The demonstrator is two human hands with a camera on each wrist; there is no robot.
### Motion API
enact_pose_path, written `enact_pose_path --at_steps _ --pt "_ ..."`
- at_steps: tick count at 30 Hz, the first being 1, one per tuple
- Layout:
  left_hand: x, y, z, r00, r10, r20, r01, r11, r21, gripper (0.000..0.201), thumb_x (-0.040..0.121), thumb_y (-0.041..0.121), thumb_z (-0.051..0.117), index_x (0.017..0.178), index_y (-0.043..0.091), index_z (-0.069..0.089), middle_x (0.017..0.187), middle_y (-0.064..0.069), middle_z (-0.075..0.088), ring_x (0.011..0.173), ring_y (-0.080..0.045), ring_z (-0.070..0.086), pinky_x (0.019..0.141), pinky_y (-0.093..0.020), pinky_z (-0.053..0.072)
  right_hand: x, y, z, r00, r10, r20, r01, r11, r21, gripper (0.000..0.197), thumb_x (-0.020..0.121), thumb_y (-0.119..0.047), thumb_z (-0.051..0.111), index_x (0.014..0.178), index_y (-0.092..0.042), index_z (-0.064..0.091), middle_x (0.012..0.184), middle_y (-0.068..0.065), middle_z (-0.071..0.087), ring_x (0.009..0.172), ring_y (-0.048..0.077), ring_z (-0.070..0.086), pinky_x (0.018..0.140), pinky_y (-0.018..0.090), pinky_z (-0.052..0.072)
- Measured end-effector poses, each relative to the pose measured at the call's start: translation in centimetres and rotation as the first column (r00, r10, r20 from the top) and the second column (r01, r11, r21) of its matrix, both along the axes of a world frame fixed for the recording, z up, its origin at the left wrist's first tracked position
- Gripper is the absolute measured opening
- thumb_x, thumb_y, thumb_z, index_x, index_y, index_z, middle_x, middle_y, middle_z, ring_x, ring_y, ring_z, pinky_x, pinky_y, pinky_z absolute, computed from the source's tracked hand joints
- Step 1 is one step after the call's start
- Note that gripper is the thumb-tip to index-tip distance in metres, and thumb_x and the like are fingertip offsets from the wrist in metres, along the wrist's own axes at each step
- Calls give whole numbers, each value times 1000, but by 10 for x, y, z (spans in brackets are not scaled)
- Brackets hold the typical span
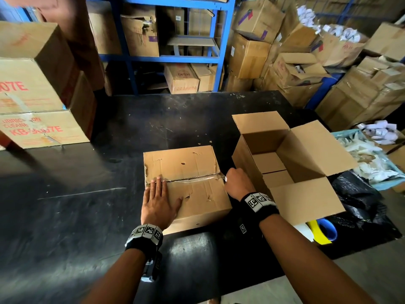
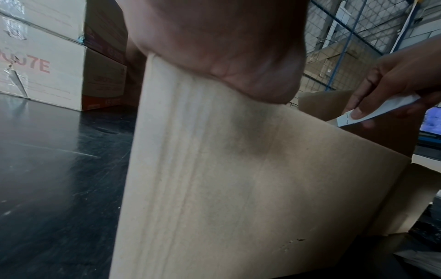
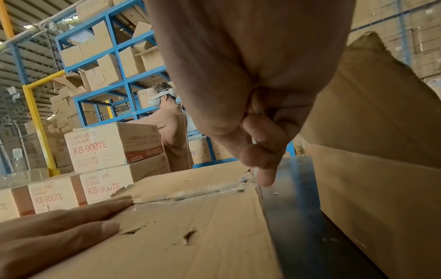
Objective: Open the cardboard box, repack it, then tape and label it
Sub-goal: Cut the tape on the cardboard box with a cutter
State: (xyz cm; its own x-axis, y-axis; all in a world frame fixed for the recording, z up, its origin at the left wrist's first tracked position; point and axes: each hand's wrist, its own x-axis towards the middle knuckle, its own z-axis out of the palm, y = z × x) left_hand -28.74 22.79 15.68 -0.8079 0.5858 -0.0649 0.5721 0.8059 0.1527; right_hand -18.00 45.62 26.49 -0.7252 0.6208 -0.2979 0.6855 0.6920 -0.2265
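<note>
Your left hand (image 1: 158, 199) lies flat on the closed cardboard box (image 1: 198, 191), dented and torn, its seam taped; your right hand (image 1: 237, 182) grips a white cutter (image 2: 372, 111) at the seam's end.

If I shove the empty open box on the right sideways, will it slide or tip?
The open box shows only bare cardboard inside, so it is probably light and should slide easily on the smooth black table. Its flaps stand raised and splayed, so a push on a flap would likely just fold it; push low on a wall. It sits broad and flat, so tipping seems unlikely.
</note>
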Motion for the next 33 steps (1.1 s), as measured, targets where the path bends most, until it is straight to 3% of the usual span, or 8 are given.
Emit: enact_pose_path --at_steps 9,13,16,20,24,27,30,33 --pt "-3 -1 -3 1000 -3 1 3 1000 22 95 90 75 7 158 9 7 166 -9 1 154 -26 -1 124 -46 6 1 -2 13 1000 2 30 -2 1000 12 7 94 -8 61 91 -13 58 104 13 67 92 31 66 78 39 56" --pt "-4 -2 -5 1000 -9 -11 9 997 75 93 91 74 14 157 9 12 166 -9 4 154 -26 0 124 -45 6 2 -5 15 1000 -14 19 13 999 37 3 96 -12 59 94 -13 60 105 13 66 91 31 66 74 39 54" --pt "-8 -5 -9 1000 -14 18 11 988 154 87 93 70 25 156 9 20 166 -9 10 154 -25 4 125 -42 6 -2 -11 13 1000 -3 -24 5 998 70 13 99 -16 55 106 -10 64 109 13 65 96 32 65 74 38 51" --pt "-16 -15 -8 991 -7 130 -42 928 370 80 90 57 36 150 4 35 160 -15 26 150 -33 21 123 -42 17 -17 -33 11 995 65 -80 -59 996 69 15 99 -25 58 107 -15 66 103 7 69 93 27 67 73 36 55" --pt "-20 -43 -4 942 101 320 -245 859 449 73 95 39 55 153 5 27 160 -15 25 148 -31 24 122 -40 22 -37 -62 6 975 177 -137 -174 984 35 17 97 -24 60 108 -12 65 102 8 70 96 29 69 76 37 55" --pt "-15 -60 5 860 126 495 -386 795 467 63 94 33 63 147 6 41 145 -14 50 131 -28 51 110 -37 42 -50 -81 4 961 226 -157 -226 974 15 24 95 -22 60 116 -13 66 108 13 72 100 35 70 79 37 54" --pt "-16 -73 9 794 76 604 -437 763 477 51 93 39 64 137 15 56 121 -10 70 107 -21 69 92 -36 57 -64 -97 1 939 282 -197 -288 958 -6 29 95 -22 59 123 -17 64 111 13 73 102 37 70 78 36 54" --pt "-16 -81 13 809 23 588 -363 805 468 53 93 47 60 139 19 56 123 -10 69 108 -21 68 93 -39 56 -72 -115 -3 923 310 -226 -324 946 -27 25 96 -20 59 120 -13 64 110 13 72 100 36 70 75 34 52"
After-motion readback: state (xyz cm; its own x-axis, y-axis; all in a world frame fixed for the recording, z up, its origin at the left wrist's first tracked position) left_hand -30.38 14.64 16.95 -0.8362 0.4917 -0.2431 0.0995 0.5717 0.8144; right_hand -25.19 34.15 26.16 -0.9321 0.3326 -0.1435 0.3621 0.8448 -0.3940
